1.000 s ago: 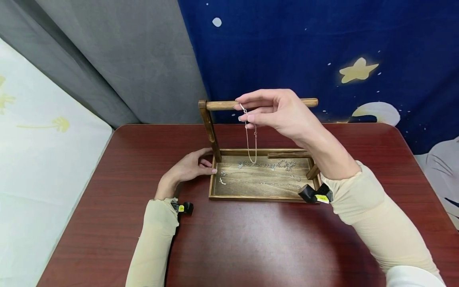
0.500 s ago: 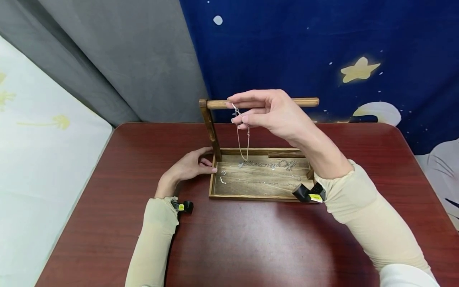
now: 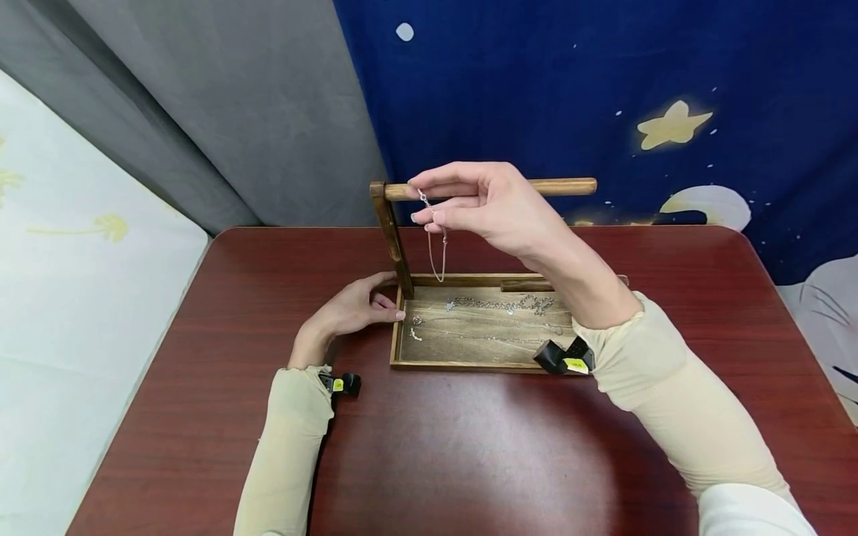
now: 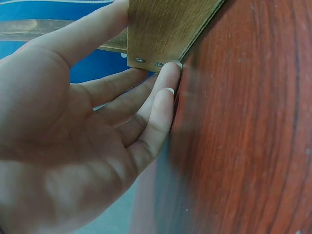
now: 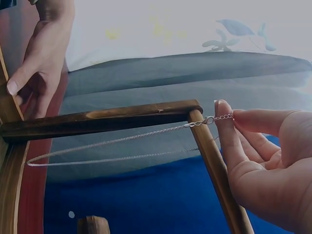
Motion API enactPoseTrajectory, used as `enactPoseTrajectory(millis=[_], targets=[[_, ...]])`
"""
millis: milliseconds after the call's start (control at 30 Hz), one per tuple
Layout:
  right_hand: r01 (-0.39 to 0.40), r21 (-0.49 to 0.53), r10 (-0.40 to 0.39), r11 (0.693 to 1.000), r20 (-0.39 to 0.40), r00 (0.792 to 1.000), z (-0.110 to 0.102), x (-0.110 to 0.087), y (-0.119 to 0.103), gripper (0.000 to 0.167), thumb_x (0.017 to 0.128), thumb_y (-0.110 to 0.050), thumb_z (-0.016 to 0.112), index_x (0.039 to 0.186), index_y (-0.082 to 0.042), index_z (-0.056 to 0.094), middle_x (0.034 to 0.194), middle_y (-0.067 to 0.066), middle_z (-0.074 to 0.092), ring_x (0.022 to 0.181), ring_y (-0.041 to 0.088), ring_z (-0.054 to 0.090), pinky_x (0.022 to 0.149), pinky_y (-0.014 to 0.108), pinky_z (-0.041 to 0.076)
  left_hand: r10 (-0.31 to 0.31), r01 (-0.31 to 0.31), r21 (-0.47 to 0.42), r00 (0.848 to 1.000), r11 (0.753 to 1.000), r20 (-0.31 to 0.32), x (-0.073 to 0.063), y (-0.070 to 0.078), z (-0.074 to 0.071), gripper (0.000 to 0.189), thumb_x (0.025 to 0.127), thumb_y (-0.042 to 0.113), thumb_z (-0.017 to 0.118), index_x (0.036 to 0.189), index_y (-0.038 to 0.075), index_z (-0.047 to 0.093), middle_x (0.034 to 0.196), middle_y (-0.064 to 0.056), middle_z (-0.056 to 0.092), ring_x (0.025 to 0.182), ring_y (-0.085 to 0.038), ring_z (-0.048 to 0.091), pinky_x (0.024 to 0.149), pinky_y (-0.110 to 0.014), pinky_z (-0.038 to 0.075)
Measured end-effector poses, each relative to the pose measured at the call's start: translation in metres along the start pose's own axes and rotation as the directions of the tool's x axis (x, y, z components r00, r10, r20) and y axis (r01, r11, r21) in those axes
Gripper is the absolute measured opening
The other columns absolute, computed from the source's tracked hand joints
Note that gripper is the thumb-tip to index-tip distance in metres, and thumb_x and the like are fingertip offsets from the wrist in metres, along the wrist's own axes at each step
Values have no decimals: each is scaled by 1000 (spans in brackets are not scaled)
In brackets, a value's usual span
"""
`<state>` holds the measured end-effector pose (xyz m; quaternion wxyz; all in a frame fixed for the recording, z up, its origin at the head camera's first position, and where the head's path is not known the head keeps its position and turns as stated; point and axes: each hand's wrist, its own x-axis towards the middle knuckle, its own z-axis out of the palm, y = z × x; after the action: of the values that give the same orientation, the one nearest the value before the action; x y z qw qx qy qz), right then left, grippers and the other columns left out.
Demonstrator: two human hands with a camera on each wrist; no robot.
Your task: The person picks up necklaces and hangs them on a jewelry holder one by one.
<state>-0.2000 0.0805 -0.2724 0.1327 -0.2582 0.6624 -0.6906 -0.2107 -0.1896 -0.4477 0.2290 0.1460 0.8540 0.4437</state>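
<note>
My right hand [image 3: 496, 201] pinches the link end of a thin silvery chain necklace [image 5: 97, 145] between thumb and fingers. The necklace hangs in a loop below the wooden rod [image 3: 563, 186] of a jewelry stand, close to the rod's left end. Some of the rod is hidden behind this hand. At the left end of the stand's tray [image 3: 469, 366], my left hand [image 3: 355, 307] grips the end wall [image 4: 170, 29], thumb on the rim and fingers low along it. In the tray lie a chunkier silver chain [image 3: 496, 304] and thin chains [image 3: 482, 339].
An upright post [image 3: 392, 231] carries the rod at the left. A shorter, lower wooden bar [image 3: 526, 285] runs along the tray's back right. The stand is on a dark red table [image 3: 429, 447], with grey and blue curtains [image 3: 503, 89] behind.
My right hand has moved left along the rod and slightly up, bringing the hanging necklace toward the left post. The left hand stays at the tray's end.
</note>
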Motion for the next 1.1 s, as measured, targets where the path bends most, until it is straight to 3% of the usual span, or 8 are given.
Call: enactPoseTrajectory(millis=[267, 500, 1100], targets=[[-32, 29, 32, 999, 15, 999, 6, 3, 2, 43, 91, 10, 59, 132, -1, 61, 129, 11, 64, 104, 31, 69, 81, 43, 57, -1, 1, -35, 1000, 999, 7, 0, 0, 0, 79, 87, 16, 79, 152, 6, 36, 99, -13, 72, 92, -20, 69, 79, -30, 52], [-7, 45, 8, 999, -22, 1000, 11, 6, 3, 36, 92, 10, 60, 127, 2, 63, 125, 15, 66, 104, 31, 69, 85, 41, 56, 15, -15, -28, 1000, 1000, 5, 1, -2, 0, 77, 87, 15, 79, 151, 4, 38, 114, -14, 69, 95, -20, 69, 80, -29, 53], [-5, 55, 6, 998, -32, 999, 21, 12, 11, 34, 92, 11, 60, 125, 4, 64, 119, 20, 68, 102, 31, 70, 88, 38, 55, -1, 1, -17, 1000, 1000, 2, 0, 1, -1, 75, 87, 15, 79, 150, 7, 40, 112, -14, 69, 95, -20, 69, 81, -32, 52]])
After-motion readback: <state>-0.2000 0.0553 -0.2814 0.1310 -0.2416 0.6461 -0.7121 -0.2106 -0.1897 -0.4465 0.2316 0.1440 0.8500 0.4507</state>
